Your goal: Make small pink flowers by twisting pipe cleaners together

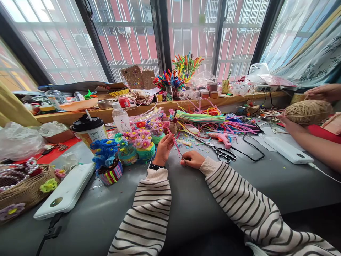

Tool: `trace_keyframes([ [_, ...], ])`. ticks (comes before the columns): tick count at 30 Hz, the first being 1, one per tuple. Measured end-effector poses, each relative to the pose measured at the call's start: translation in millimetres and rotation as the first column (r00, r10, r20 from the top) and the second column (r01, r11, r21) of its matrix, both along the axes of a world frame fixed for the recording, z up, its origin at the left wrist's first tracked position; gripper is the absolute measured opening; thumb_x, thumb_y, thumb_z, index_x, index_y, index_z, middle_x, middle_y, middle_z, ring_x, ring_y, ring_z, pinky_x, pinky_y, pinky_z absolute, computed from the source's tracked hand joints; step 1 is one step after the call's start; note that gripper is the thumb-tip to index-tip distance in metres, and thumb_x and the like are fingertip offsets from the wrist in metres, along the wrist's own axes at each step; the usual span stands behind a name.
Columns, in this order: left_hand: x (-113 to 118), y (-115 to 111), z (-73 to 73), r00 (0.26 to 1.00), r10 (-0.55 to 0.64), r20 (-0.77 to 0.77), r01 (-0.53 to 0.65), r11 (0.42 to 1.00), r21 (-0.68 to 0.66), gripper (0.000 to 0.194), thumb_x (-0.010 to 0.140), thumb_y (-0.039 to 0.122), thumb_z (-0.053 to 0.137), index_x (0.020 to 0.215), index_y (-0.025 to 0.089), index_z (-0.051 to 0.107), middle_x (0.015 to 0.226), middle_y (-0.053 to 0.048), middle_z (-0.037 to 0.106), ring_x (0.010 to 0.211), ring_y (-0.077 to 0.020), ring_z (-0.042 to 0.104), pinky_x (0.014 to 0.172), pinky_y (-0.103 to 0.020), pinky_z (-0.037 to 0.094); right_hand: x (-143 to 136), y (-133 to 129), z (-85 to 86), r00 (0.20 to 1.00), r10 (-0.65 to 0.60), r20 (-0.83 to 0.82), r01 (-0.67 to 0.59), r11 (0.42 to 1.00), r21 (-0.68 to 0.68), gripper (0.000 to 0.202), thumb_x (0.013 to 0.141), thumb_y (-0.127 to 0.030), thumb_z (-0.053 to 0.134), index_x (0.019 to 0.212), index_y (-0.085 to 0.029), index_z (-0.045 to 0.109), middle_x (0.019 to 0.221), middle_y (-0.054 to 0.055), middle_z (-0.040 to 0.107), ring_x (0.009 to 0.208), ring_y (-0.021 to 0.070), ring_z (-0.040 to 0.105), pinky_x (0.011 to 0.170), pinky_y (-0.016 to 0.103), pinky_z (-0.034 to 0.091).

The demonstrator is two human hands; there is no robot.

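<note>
A pink pipe cleaner point(175, 143) stretches between my two hands above the grey table. My left hand point(163, 149) is closed in a pinch around its upper part. Lower and to the right, my right hand point(194, 159) is closed, fingertips at the thin, dark lower end of the same strand. Pink pipe-cleaner flowers point(143, 139) in a green pot stand just left of my left hand. Beside them is a striped pot point(109, 173) of blue fuzzy flowers. Black-handled scissors point(225, 154) lie to the right, beyond my right hand.
Past the scissors lies a pink glue gun point(221, 139) with its black cord. Bundled pipe cleaners point(201, 117) lie at the back. A lidded cup point(89, 129) and white power bank point(65, 192) are left. At right, another person's hands hold a twine ball point(307, 111).
</note>
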State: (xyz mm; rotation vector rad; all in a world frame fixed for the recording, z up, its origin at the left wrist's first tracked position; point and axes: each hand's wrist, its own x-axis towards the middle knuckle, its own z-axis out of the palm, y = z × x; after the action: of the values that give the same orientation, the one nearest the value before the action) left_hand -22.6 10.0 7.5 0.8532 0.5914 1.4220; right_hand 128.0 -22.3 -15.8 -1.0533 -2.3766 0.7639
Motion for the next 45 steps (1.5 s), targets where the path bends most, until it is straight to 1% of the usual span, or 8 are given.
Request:
trace_keyframes([
  [7, 1.5, -2.9, 1.6, 1.000, -0.014, -0.022, 0.014, 1.000, -0.002, 0.018, 0.054, 0.025, 0.068, 0.066, 0.015, 0.059, 0.061, 0.004, 0.055, 0.056, -0.0038, 0.050, 0.061, -0.019, 0.040, -0.2, -3.2, 1.8, 1.000, -0.015, 0.002, 0.015, 0.999, 0.028, 0.058, 0.068, -0.065, 0.033, 0.052, -0.013, 0.051, 0.044, -0.004, 0.037, 0.045, 0.0054, 0.031, 0.044, 0.020, 0.020],
  [13, 2.2, -4.6, 1.7, 0.995, -0.058, -0.084, 0.060, 0.998, 0.021, 0.015, 0.057, 0.025, 0.066, 0.065, 0.015, 0.057, 0.062, 0.003, 0.053, 0.058, -0.0046, 0.050, 0.063, -0.020, 0.039, -0.3, -3.4, 2.7, 0.999, 0.020, -0.030, -0.019, 1.000, 0.019, 0.060, 0.070, -0.065, 0.031, 0.052, -0.012, 0.052, 0.047, -0.001, 0.044, 0.046, 0.0062, 0.034, 0.045, 0.020, 0.023],
  [17, 2.4, -5.2, 2.3, 0.994, -0.054, -0.100, 0.057, 0.998, 0.024, 0.015, 0.058, 0.025, 0.065, 0.064, 0.015, 0.057, 0.063, 0.003, 0.054, 0.059, -0.0049, 0.050, 0.063, -0.020, 0.039, -1.2, -2.4, 2.4, 0.999, 0.012, -0.038, -0.010, 0.998, 0.058, 0.060, 0.069, -0.066, 0.030, 0.048, -0.013, 0.048, 0.044, -0.002, 0.042, 0.044, 0.0059, 0.032, 0.045, 0.020, 0.022],
  [20, 2.4, -4.8, 2.3, 0.995, -0.039, -0.090, 0.040, 0.999, 0.013, 0.016, 0.057, 0.025, 0.066, 0.064, 0.015, 0.056, 0.064, 0.004, 0.054, 0.060, -0.0047, 0.049, 0.063, -0.020, 0.038, -1.6, -0.7, 0.4, 0.999, -0.006, -0.044, 0.010, 0.996, 0.090, 0.058, 0.070, -0.064, 0.032, 0.047, -0.013, 0.046, 0.043, -0.003, 0.040, 0.044, 0.0056, 0.031, 0.044, 0.020, 0.023],
  [23, 1.8, -2.8, 0.9, 0.998, -0.019, -0.057, 0.019, 1.000, 0.002, 0.017, 0.055, 0.025, 0.067, 0.064, 0.016, 0.056, 0.065, 0.004, 0.054, 0.060, -0.0043, 0.049, 0.062, -0.019, 0.038, -1.6, 1.5, -2.2, 0.998, -0.013, -0.056, 0.018, 0.995, 0.095, 0.055, 0.072, -0.061, 0.033, 0.046, -0.014, 0.045, 0.043, -0.002, 0.043, 0.043, 0.0056, 0.032, 0.045, 0.019, 0.025],
  [27, 0.6, -0.1, -1.4, 1.000, -0.001, -0.023, 0.001, 1.000, -0.001, 0.016, 0.056, 0.024, 0.067, 0.064, 0.016, 0.056, 0.066, 0.004, 0.054, 0.060, -0.0043, 0.049, 0.063, -0.020, 0.038, -1.5, 3.3, -4.3, 0.996, -0.013, -0.089, 0.021, 0.996, 0.088, 0.052, 0.073, -0.057, 0.036, 0.044, -0.014, 0.044, 0.043, -0.002, 0.045, 0.043, 0.0060, 0.035, 0.046, 0.020, 0.028],
  [32, 0.1, -0.3, -0.8, 1.000, 0.013, -0.020, -0.013, 1.000, 0.004, 0.014, 0.058, 0.024, 0.065, 0.064, 0.016, 0.055, 0.065, 0.004, 0.054, 0.060, -0.0049, 0.049, 0.063, -0.020, 0.038, -1.4, 4.0, -5.2, 0.993, -0.041, -0.106, 0.048, 0.997, 0.063, 0.048, 0.073, -0.053, 0.041, 0.043, -0.015, 0.042, 0.042, -0.002, 0.045, 0.042, 0.0057, 0.034, 0.045, 0.019, 0.028],
  [45, 0.8, -2.0, 1.1, 1.000, 0.025, 0.001, -0.025, 1.000, 0.016, 0.015, 0.058, 0.024, 0.065, 0.066, 0.017, 0.055, 0.068, 0.004, 0.054, 0.061, -0.0053, 0.049, 0.063, -0.021, 0.039, -0.6, 6.1, -8.0, 0.982, -0.095, -0.166, 0.106, 0.992, 0.064, 0.046, 0.074, -0.045, 0.043, 0.040, -0.015, 0.040, 0.041, -0.002, 0.043, 0.043, 0.0064, 0.038, 0.050, 0.020, 0.034],
])
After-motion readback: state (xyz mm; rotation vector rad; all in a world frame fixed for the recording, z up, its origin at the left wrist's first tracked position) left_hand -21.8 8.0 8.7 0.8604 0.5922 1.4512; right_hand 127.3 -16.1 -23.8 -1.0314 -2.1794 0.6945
